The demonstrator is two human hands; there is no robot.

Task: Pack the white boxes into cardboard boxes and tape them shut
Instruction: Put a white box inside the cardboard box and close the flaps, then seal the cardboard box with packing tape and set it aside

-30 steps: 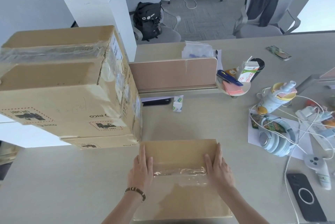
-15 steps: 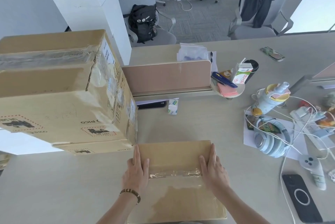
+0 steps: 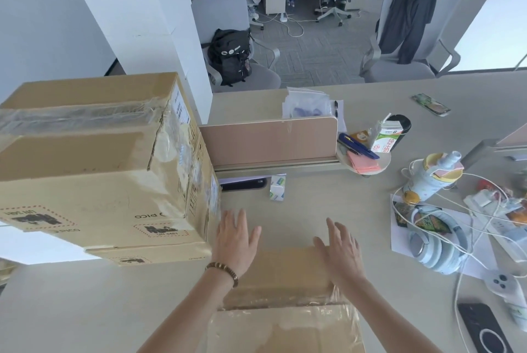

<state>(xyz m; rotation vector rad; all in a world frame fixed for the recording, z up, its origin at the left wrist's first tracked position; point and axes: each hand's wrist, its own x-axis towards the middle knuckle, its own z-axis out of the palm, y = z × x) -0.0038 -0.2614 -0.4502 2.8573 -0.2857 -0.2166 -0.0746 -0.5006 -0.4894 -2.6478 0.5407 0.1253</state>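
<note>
Box [image 3: 288, 295], cardboard, shut, clear tape across its top seam; lay on the desk [image 3: 85, 310] at the near edge, centre. Left hand [image 3: 235, 238] was flat and spread, fingers past the box's far left corner, holding nothing. Right hand [image 3: 340, 250] was likewise flat and spread over the far right corner, palm down; contact with the lid could not be told. Large carton [image 3: 94, 170], taped, stood just left of the box. Headphones [image 3: 436, 241] and a phone [image 3: 484, 332] lay well right.

Pale desk [image 3: 313, 210]: taped cardboard box [image 3: 285, 310], stacked cartons [image 3: 94, 170], headphones [image 3: 436, 244], possibly phone [image 3: 484, 330].
</note>
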